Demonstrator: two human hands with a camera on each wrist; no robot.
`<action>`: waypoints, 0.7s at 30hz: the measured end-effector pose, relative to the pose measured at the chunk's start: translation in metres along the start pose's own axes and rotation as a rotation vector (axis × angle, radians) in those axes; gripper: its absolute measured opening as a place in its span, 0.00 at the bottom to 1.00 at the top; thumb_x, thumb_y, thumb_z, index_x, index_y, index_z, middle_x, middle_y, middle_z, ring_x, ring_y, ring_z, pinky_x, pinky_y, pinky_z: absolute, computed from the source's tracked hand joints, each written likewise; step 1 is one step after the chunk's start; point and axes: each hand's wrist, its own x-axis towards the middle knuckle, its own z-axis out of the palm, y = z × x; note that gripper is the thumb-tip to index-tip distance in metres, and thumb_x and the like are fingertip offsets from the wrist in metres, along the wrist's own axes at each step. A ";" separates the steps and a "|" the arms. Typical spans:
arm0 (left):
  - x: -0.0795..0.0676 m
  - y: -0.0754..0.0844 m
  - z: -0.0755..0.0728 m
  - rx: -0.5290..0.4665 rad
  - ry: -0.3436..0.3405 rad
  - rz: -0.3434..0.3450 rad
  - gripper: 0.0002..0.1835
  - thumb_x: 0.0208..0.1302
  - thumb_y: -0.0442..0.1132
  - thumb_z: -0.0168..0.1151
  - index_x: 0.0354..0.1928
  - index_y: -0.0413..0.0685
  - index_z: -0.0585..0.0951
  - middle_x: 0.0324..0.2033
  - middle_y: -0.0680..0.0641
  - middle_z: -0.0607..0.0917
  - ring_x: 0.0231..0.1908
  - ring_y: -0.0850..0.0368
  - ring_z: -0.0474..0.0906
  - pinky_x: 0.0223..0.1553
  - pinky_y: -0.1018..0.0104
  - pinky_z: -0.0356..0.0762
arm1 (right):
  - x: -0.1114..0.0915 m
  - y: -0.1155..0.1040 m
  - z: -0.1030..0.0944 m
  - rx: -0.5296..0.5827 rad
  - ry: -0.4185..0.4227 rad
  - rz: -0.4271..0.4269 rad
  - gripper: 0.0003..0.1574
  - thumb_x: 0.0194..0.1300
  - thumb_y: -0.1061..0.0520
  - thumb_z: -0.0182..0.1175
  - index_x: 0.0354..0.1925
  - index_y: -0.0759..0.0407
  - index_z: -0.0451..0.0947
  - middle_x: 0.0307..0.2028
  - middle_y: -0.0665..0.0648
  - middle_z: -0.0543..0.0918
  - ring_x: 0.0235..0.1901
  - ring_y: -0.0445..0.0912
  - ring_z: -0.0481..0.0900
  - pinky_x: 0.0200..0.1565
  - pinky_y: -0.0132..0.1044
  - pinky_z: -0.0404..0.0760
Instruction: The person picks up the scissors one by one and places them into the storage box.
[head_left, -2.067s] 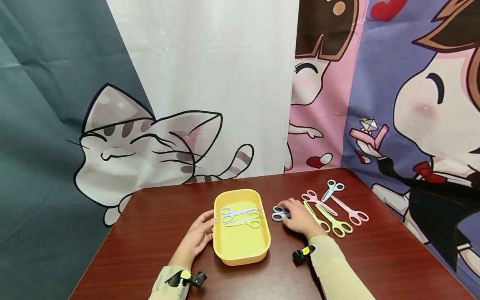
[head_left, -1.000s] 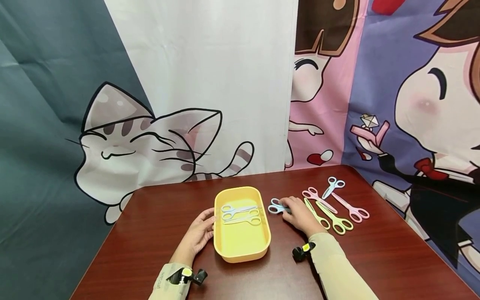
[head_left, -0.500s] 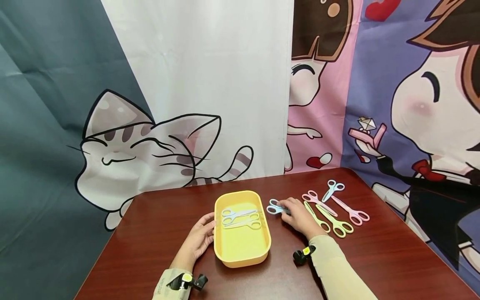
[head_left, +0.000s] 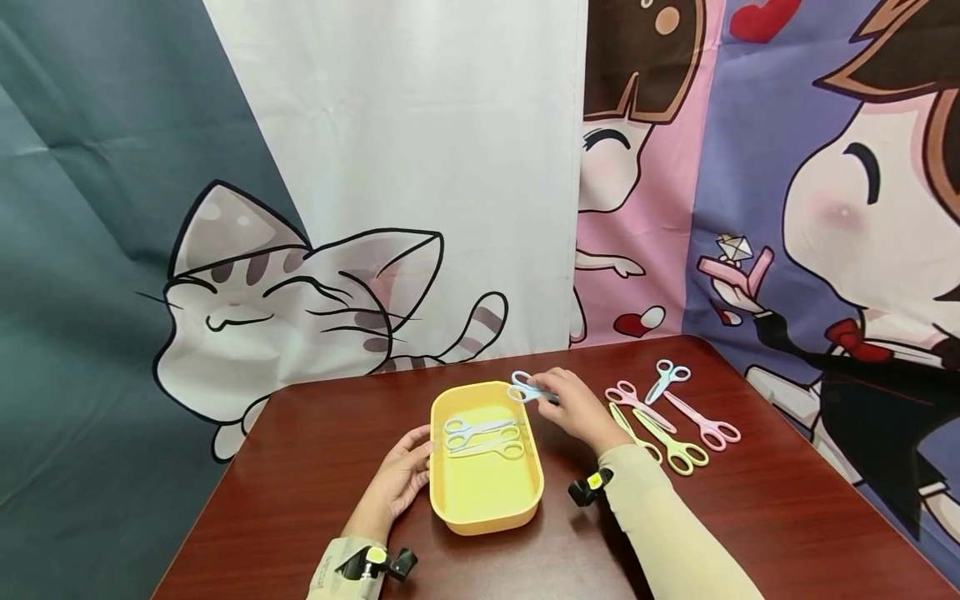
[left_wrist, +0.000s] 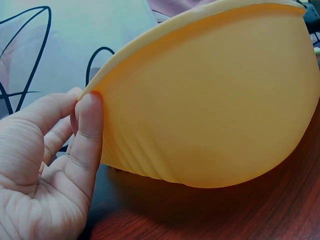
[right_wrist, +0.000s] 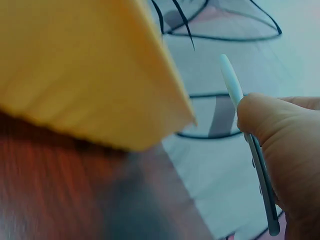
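Observation:
My right hand pinches a pair of light blue scissors, handle loops pointing left over the tray's upper right rim. In the right wrist view the thumb presses on these scissors, which are seen edge-on and raised off the table. My left hand grips the left side of a yellow plastic tray. Seen from the left wrist, thumb and fingers pinch the rim of the tray. Inside the tray lie light blue scissors and yellow scissors, side by side.
Right of my right hand, loose scissors lie on the dark red table: pink scissors, more pink scissors, yellow-green scissors, another yellow-green pair and light blue scissors. A cartoon-printed cloth hangs behind the table.
My right hand has lifted the light blue scissors off the table and moved them left and up to the tray's rim. My left hand stays on the tray.

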 end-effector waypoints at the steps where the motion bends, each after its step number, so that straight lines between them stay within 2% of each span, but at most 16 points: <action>1: 0.000 0.000 0.000 -0.001 0.001 0.001 0.23 0.76 0.30 0.52 0.70 0.40 0.63 0.34 0.50 0.84 0.25 0.64 0.81 0.29 0.73 0.83 | 0.004 -0.005 0.000 0.001 -0.010 -0.016 0.20 0.62 0.63 0.67 0.53 0.55 0.83 0.45 0.51 0.80 0.45 0.47 0.75 0.51 0.46 0.80; 7: 0.000 0.000 0.001 0.001 0.013 0.002 0.25 0.76 0.30 0.53 0.70 0.39 0.62 0.35 0.49 0.83 0.26 0.64 0.81 0.29 0.74 0.83 | 0.022 -0.036 0.008 -0.051 -0.115 -0.156 0.20 0.64 0.61 0.64 0.55 0.55 0.82 0.47 0.52 0.81 0.47 0.47 0.76 0.53 0.46 0.79; 12: 0.000 -0.001 -0.001 0.003 0.007 0.014 0.22 0.76 0.30 0.53 0.68 0.41 0.65 0.35 0.49 0.83 0.26 0.64 0.81 0.29 0.74 0.83 | 0.028 -0.061 0.021 -0.081 -0.227 -0.193 0.19 0.68 0.57 0.63 0.57 0.50 0.81 0.50 0.51 0.80 0.50 0.45 0.75 0.53 0.42 0.78; 17: 0.001 -0.003 -0.001 -0.002 -0.002 0.028 0.17 0.75 0.29 0.53 0.62 0.47 0.70 0.33 0.50 0.84 0.26 0.64 0.81 0.29 0.74 0.83 | 0.028 -0.073 0.034 -0.075 -0.271 -0.296 0.18 0.66 0.60 0.63 0.54 0.53 0.81 0.50 0.52 0.81 0.52 0.46 0.76 0.55 0.40 0.79; 21: 0.001 -0.002 0.000 -0.008 -0.006 0.026 0.16 0.76 0.29 0.52 0.61 0.48 0.71 0.33 0.50 0.84 0.26 0.64 0.80 0.28 0.74 0.82 | 0.024 -0.075 0.043 -0.087 -0.299 -0.335 0.17 0.63 0.61 0.64 0.51 0.54 0.82 0.45 0.51 0.81 0.47 0.45 0.76 0.53 0.38 0.78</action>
